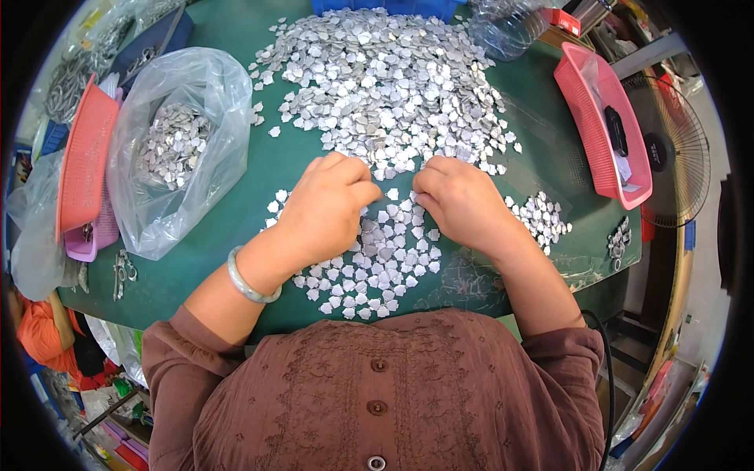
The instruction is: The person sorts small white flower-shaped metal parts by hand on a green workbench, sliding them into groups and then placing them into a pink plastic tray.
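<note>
Both my hands reach over a green tabletop strewn with small, flat, silvery metal pieces with notched edges. My left hand, a pale bangle on its wrist, is closed with its fingers curled at the near side of the big heap. Across a narrow gap, my right hand is closed too, thumb and forefinger pinched together. Whatever either set of fingertips holds is too small and hidden to make out. Between and below the hands lies a spread group of the same pieces, mostly in a single layer.
At left, an open clear plastic bag holds more pieces, beside an orange basket. A smaller pile lies right of my right forearm. Farther right are a pink basket, a fan and keyring clasps. A blue bin stands behind the heap.
</note>
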Tool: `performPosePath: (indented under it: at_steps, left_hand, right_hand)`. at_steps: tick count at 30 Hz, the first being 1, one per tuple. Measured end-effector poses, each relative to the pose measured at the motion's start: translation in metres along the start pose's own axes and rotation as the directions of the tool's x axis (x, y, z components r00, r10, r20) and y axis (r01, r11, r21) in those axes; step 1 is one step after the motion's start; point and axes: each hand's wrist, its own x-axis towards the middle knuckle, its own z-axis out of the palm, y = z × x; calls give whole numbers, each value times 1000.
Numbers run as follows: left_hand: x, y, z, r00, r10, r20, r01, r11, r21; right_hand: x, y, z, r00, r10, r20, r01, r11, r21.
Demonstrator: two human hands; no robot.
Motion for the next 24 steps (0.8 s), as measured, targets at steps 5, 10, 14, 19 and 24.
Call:
performPosePath:
  at_steps: [5, 10, 14, 19, 24]
  left_hand:
    - [1, -1, 3, 996, -35, -77, 37, 999, 25]
    - [-1, 2, 4, 1000, -29, -1, 29, 999, 36]
    - [-1, 5, 2, 998, -22, 58, 19, 999, 42]
    - [-2, 3, 2, 997, 12, 75, -12, 1000, -2]
    - [-1, 0, 0, 998, 4, 57, -4, 1000, 2]
  right_hand:
    - [-2, -1, -4, 995, 95, 28, -98, 989, 111]
    - [-5, -1, 0, 995, 100, 7, -100, 990, 98]
    - [-5, -1, 0, 997, 67, -43, -62, 992, 112]
    - [-8, 0, -10, 991, 132, 32, -135, 973, 189]
    - [-36, 31, -59, 956, 255, 144, -277, 948, 160]
